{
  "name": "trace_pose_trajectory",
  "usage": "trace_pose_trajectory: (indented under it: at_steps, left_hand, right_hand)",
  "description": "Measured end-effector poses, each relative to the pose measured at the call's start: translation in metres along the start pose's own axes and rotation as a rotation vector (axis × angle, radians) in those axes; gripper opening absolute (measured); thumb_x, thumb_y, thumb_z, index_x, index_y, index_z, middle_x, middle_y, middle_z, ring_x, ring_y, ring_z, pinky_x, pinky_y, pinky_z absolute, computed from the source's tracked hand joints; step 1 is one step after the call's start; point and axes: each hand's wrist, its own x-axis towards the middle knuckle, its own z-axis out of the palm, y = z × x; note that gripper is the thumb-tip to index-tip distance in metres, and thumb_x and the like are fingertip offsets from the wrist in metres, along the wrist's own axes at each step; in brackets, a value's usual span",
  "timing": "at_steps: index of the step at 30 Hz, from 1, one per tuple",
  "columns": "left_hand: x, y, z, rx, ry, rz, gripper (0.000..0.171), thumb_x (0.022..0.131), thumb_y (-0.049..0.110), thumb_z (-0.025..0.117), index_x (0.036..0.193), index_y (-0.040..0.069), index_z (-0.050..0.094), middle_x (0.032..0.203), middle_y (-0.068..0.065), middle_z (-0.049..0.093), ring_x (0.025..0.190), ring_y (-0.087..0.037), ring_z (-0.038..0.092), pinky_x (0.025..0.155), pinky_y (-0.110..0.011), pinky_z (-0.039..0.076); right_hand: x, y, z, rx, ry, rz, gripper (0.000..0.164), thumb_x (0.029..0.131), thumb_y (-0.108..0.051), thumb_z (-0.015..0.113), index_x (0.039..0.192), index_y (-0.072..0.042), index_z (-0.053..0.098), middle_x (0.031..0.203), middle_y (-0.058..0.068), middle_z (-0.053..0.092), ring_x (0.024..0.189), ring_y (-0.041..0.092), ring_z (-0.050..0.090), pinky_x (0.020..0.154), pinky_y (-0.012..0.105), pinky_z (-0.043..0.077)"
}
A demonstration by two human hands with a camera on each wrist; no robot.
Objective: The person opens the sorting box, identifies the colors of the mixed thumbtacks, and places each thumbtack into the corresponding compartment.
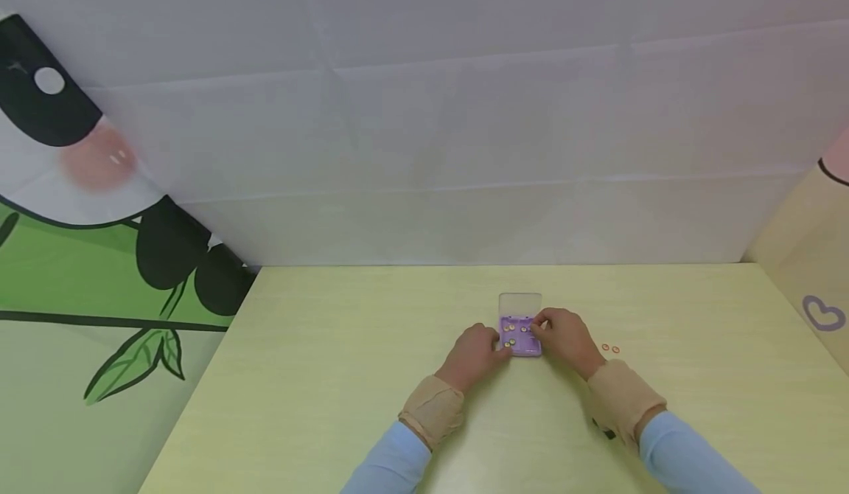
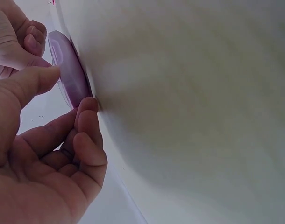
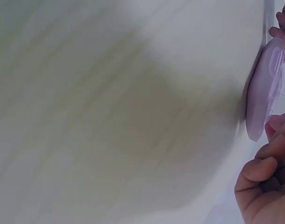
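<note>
Just right of lower centre: left hand (image 1: 472, 355) pinches shallow purple plastic box (image 1: 528, 346), best braced flat while right hand (image 1: 567, 336), finger grip unclear, works lightly.

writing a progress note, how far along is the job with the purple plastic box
Done, it seems: the purple plastic box has its clear lid open, with several small yellowish pieces inside. In hand: the left hand holds the box while the right hand reaches over its right side; whether it pinches a piece is hidden. Still to do, probably: two small orange rings lying on the pale yellow wood-grain table.
</note>
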Motion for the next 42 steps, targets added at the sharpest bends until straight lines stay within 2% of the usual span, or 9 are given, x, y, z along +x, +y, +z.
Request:
trace_pose_trajectory:
  at_steps: [5,11,19,27,37,42]
  left_hand:
    - [0.0,0.0,0.0,0.005,-0.003,-0.002,0.029,0.085,0.023,0.066,0.067,0.001,0.061,0.061,0.001,0.037,0.058,-0.012,0.034,0.051,-0.023,0.027]
    - [-0.001,0.0,-0.002,0.006,0.005,0.001,0.028,0.084,0.023,0.067,0.068,0.0,0.062,0.061,0.001,0.038,0.058,-0.012,0.035,0.051,-0.024,0.028]
    - [-0.001,0.0,-0.001,0.012,-0.003,-0.005,0.028,0.084,0.023,0.067,0.07,0.0,0.064,0.061,0.001,0.039,0.058,-0.012,0.035,0.051,-0.024,0.029]
    - [0.001,-0.001,0.0,0.007,-0.007,-0.015,0.027,0.085,0.024,0.067,0.074,-0.001,0.067,0.062,0.001,0.04,0.058,-0.012,0.036,0.05,-0.024,0.029]
    - [0.007,0.0,0.0,-0.005,-0.001,-0.024,0.027,0.084,0.023,0.067,0.077,-0.003,0.069,0.062,0.0,0.041,0.057,-0.012,0.036,0.05,-0.024,0.03]
    - [0.007,0.001,-0.001,-0.005,-0.002,-0.023,0.027,0.084,0.023,0.067,0.078,-0.003,0.069,0.063,0.0,0.041,0.058,-0.012,0.037,0.051,-0.025,0.031]
  right_hand:
    - [0.003,0.0,0.0,-0.072,-0.029,-0.044,0.014,0.084,-0.007,0.062,0.085,0.006,0.069,0.068,0.011,0.063,0.058,0.016,0.047,0.054,0.031,0.039]
    - [0.007,-0.001,0.001,-0.132,-0.072,-0.019,0.014,0.085,-0.009,0.063,0.088,0.004,0.069,0.067,0.007,0.061,0.056,0.015,0.045,0.052,0.029,0.037]
    - [0.01,-0.003,-0.001,-0.206,-0.087,-0.06,0.015,0.085,-0.008,0.063,0.088,0.004,0.071,0.072,0.011,0.067,0.057,0.016,0.047,0.052,0.031,0.04]
    - [0.012,-0.004,-0.002,-0.225,-0.097,-0.06,0.015,0.085,-0.008,0.063,0.087,0.005,0.072,0.083,0.017,0.071,0.06,0.018,0.049,0.055,0.032,0.042]
    - [0.016,-0.006,-0.006,-0.203,-0.111,-0.041,0.018,0.086,-0.01,0.064,0.091,0.005,0.071,0.071,0.011,0.065,0.058,0.017,0.049,0.052,0.031,0.041]
    - [0.016,-0.004,-0.014,-0.193,-0.101,-0.036,0.018,0.087,-0.011,0.062,0.092,0.004,0.071,0.076,0.014,0.068,0.061,0.019,0.051,0.056,0.035,0.045]
